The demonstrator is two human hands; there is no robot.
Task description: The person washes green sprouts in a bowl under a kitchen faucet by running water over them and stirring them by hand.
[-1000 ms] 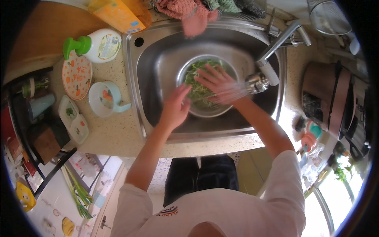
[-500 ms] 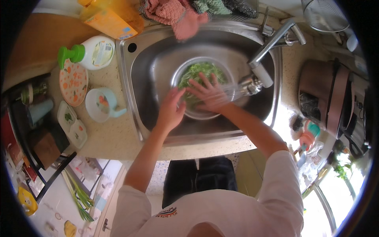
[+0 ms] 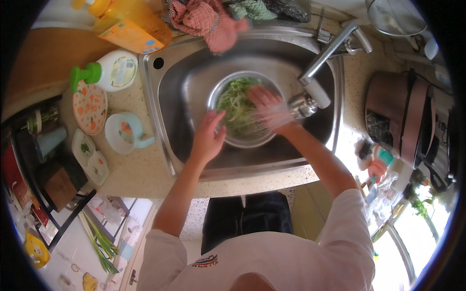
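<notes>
A round metal bowl (image 3: 212, 99) stands in the sink, full of thin green sprouts (image 3: 238, 104) with pale stems. Water sprays from the faucet head (image 3: 305, 105) on the right, over my right hand (image 3: 268, 107) and into the bowl. That hand is flat, palm down, over the right part of the sprouts, its fingers stretched out and blurred by water and motion. At the bowl's lower left rim is my left hand (image 3: 209, 136), its fingers and thumb apart and nothing held in it.
The steel sink (image 3: 172, 97) surrounds the bowl. On the left counter are a green-pump bottle (image 3: 119, 71), a patterned oval plate (image 3: 90, 107), a light blue handled cup (image 3: 116, 138) and a divided dish (image 3: 92, 162). Pink cloths (image 3: 199, 19) hang over the back edge; a brown cooker (image 3: 391, 109) stands right.
My right hand has moved right over the bowl, away from my left hand, uncovering more of the sprouts. My left hand stays by the lower left rim. The whole view has shifted slightly.
</notes>
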